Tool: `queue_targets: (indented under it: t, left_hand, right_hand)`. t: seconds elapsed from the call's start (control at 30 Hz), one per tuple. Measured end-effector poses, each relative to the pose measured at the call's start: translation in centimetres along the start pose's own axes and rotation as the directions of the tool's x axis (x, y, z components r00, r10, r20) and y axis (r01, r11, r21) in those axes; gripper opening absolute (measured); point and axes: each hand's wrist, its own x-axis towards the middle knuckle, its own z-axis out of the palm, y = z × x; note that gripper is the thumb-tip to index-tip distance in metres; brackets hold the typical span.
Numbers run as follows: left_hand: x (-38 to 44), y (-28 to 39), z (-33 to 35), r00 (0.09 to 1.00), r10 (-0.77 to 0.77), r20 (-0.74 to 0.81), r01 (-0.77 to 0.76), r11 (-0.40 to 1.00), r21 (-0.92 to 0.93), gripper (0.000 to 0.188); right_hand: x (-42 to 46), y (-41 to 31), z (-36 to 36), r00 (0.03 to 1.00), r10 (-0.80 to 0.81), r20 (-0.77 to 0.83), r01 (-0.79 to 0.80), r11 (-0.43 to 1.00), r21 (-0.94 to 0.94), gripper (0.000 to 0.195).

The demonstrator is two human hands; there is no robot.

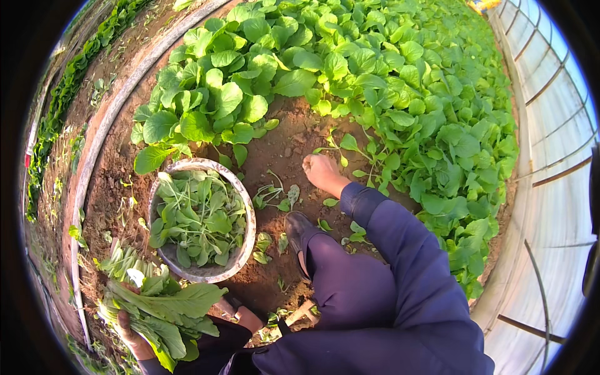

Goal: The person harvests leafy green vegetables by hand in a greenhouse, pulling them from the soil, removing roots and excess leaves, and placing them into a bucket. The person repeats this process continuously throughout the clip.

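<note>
At the lower left, my left hand [132, 335] is closed around a bunch of leafy greens [161, 309], whose leaves point to the right. My right hand [323, 172] is low over the bare soil at the centre, its fingers curled; whether something small is between them cannot be told. Beside it, thin seedlings [349, 143] lean at the edge of the growing bed. A round bucket [250, 229] with a worn, pale rim stands between my hands and holds loose small greens [204, 220]. A few uprooted plants [269, 194] lie on the soil between the bucket and my right hand.
Dense leafy greens [422, 93] grow ahead and to the right. A pale hose or pipe [105, 119] curves along the left side. Plastic greenhouse sheeting [553, 140] on ribs rises at the right. My shoe [296, 229] is on the soil near the bucket; more cut greens [124, 260] lie below left.
</note>
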Motion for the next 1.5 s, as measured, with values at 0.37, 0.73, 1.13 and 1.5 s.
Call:
queue_targets:
  t: [0.37, 0.73, 1.13, 1.5]
  left_hand:
    - [0.2, -0.8, 0.4, 0.986, -0.124, -0.107, 0.133, 0.988, 0.075, 0.077]
    - [2.4, -0.9, 3.1, 0.985, -0.171, -0.024, 0.173, 0.975, 0.140, 0.081]
    - [3.0, -0.8, 5.8, 0.979, -0.202, -0.011, 0.202, 0.971, 0.129, 0.081]
    - [3.0, -1.2, 2.9, 0.969, -0.240, 0.055, 0.231, 0.963, 0.138, 0.078]
  right_hand:
    - [-0.1, 19.9, -1.7, 0.988, -0.123, 0.097, 0.132, 0.315, -0.940, 0.032]
    - [0.9, 17.8, -2.1, 0.856, 0.343, 0.387, 0.501, -0.361, -0.787, 0.010]
    - [0.9, 19.9, -2.8, 0.894, 0.364, 0.260, 0.347, -0.197, -0.917, 0.025]
    - [1.2, 23.0, -3.4, 0.868, 0.484, 0.106, 0.047, 0.133, -0.990, 0.023]
